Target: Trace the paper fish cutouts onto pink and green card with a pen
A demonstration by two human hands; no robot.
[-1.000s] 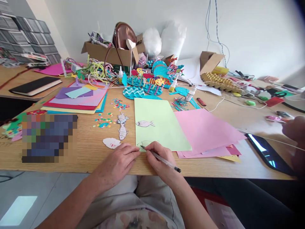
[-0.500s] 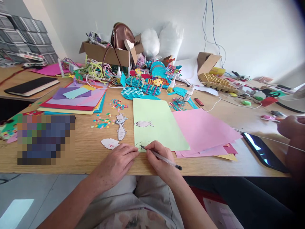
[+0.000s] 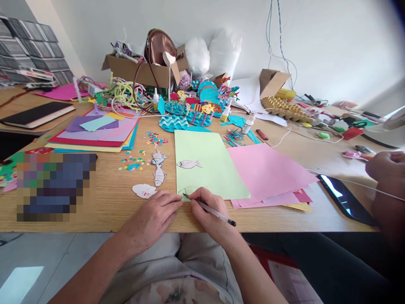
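A light green sheet of paper (image 3: 205, 145) lies in front of me, its near end at my hands. My right hand (image 3: 210, 223) grips a clear-barrelled pen with a black end (image 3: 223, 217), its tip on the sheet inside a thin fish outline (image 3: 194, 188), partly covered by my fingers. Flat on the table, fingers stretched, my left hand (image 3: 152, 217) reaches the sheet's lower left corner. Higher on the sheet is a pale fish (image 3: 189, 164). Left of it lie grey-white paper fish (image 3: 159, 174) and a white paper shape with red marks (image 3: 143, 191).
Pink sheets (image 3: 268, 169) lie to the right, near a phone (image 3: 344, 200) and another person's hand (image 3: 384, 166). Coloured paper (image 3: 95, 137) and paper dots (image 3: 136, 161) are at left. Blue wave-shaped crafts (image 3: 174, 123), glue bottles (image 3: 249, 125) and a cardboard box (image 3: 126, 71) stand behind.
The whole view has shifted slightly to the left. The pen tip has moved a little within the fish outline, and more of the outline's right end shows. My left hand stays in place.
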